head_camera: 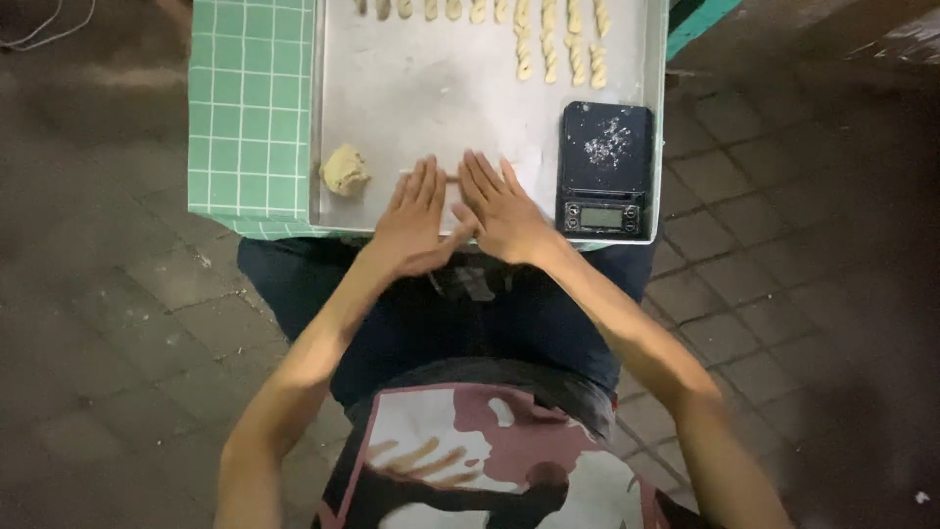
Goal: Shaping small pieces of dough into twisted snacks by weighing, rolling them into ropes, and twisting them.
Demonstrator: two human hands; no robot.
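Note:
Both hands lie flat, side by side, on a metal tray near its front edge. My left hand and my right hand press palms down on a thin rope of pale dough, which shows between the fingers. Fingers of both hands are stretched out and apart. A round lump of dough rests on the tray just left of my left hand.
Twisted dough pieces line the tray's far edge in rows. A black digital scale dusted with flour sits on the tray's right side. The tray lies on a green tiled table. Dark paving surrounds it.

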